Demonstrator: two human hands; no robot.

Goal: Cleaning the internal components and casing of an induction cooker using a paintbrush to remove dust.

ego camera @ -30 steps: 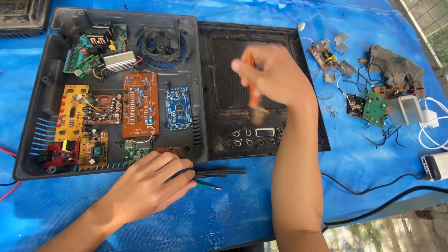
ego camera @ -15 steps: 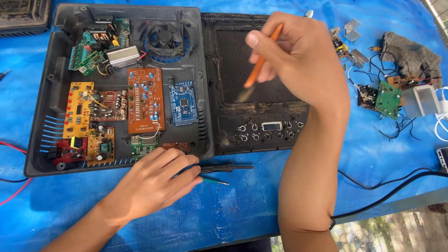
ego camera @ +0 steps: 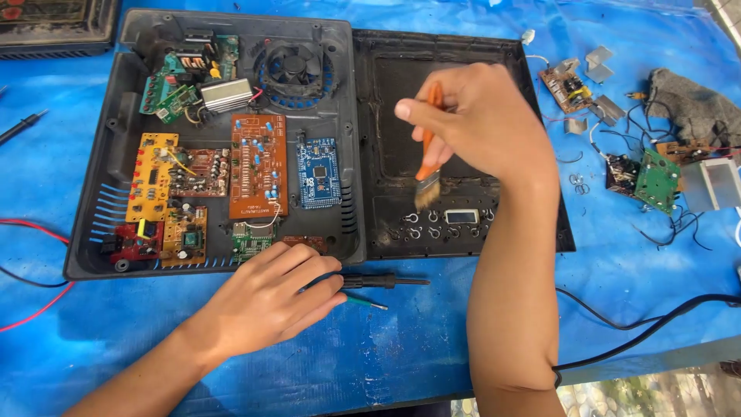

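At frame centre, the orange brush [ego camera: 427, 158] is pinched by the right hand [ego camera: 478, 116]; light strokes across the black cover panel [ego camera: 401, 85] are advised. The left hand [ego camera: 266, 297], fingers loosely together, is rested at the open case [ego camera: 100, 262].

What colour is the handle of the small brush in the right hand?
Orange. The brush in the right hand has an orange handle and pale bristles, clear in the head view.

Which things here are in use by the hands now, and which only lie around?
In use:
right hand
orange brush
black lid panel
left hand
open case

Lying about:
screwdriver
loose green board
grey cloth
red wire
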